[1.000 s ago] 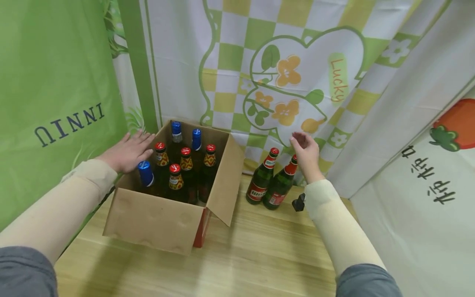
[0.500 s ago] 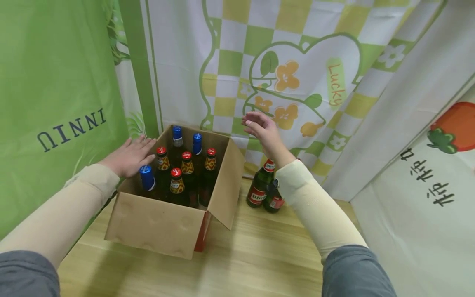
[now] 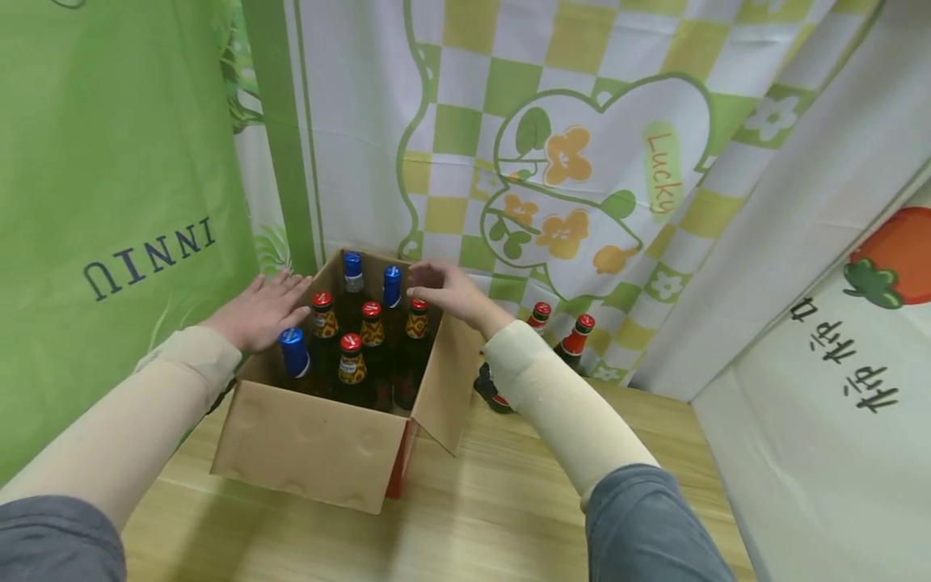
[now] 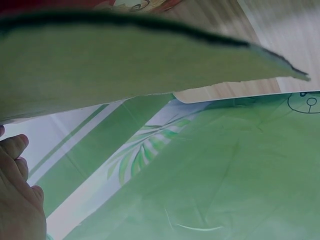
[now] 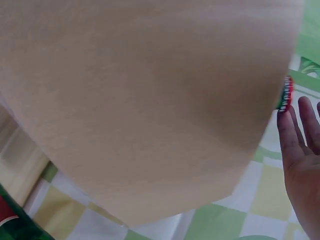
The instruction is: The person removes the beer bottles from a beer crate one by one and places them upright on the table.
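A cardboard box [image 3: 313,436] with raised flaps holds several bottles, some with blue foil tops and some with red caps. My left hand [image 3: 262,314] rests with spread fingers along the box's left edge. In the left wrist view, part of that hand [image 4: 20,190] shows beside a cardboard flap [image 4: 100,65]. My right hand [image 3: 454,293] is over the box's back right corner, close to a red-capped bottle [image 3: 417,322]. The right wrist view has its fingers extended by a red cap [image 5: 286,95]; contact is unclear. A large flap [image 5: 150,110] hides the bottle below.
Two green bottles with red caps, a nearer one [image 3: 539,315] and one farther right [image 3: 575,339], stand right of the box, partly behind my right forearm. The wooden table [image 3: 553,501] meets a patterned curtain [image 3: 596,48] behind and a green cloth [image 3: 109,162] at left.
My right hand has moved left from above the two standing bottles, past the curtain, and down to the box's back right corner. My left hand has stayed on the box edge.
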The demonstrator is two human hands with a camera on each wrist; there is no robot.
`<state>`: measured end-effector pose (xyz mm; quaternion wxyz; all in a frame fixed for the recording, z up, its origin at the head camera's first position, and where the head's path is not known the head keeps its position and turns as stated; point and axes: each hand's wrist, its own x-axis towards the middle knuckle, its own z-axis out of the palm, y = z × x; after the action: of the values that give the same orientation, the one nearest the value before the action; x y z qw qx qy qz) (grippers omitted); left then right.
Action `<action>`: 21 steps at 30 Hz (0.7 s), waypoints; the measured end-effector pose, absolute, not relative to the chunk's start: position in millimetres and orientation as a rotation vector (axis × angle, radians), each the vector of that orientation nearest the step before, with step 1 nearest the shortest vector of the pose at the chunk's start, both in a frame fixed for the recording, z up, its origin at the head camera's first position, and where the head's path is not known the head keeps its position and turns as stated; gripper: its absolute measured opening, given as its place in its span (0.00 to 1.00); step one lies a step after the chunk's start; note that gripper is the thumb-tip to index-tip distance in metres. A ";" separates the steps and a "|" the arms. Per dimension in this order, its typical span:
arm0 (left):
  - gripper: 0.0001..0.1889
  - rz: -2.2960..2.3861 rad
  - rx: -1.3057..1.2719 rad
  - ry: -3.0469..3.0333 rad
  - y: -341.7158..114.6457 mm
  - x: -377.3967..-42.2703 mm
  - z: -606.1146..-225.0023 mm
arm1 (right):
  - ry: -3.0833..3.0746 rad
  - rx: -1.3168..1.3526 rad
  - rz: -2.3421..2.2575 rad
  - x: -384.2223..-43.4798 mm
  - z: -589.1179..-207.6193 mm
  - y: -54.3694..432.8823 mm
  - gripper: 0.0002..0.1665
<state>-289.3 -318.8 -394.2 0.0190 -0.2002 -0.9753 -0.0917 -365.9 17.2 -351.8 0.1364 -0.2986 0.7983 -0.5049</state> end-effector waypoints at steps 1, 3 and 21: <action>0.36 -0.287 -0.624 -3.028 -317.7 -288.6 -393.3 | 2.329 -0.856 -1.434 -366.6 -354.0 16.8 0.29; 0.35 -0.300 -0.625 -3.031 -316.7 -288.0 -392.5 | 2.367 -0.854 -1.369 -368.2 -358.3 16.8 0.29; 0.34 -0.302 -0.608 -3.031 -315.1 -285.7 -389.6 | 2.740 -1.091 -0.491 -373.3 -374.5 8.6 0.30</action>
<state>-285.7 -315.1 -389.6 0.0178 -0.1956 -0.9757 -0.0972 -373.3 8.6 -374.5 0.0756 -0.3639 0.9138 -0.1636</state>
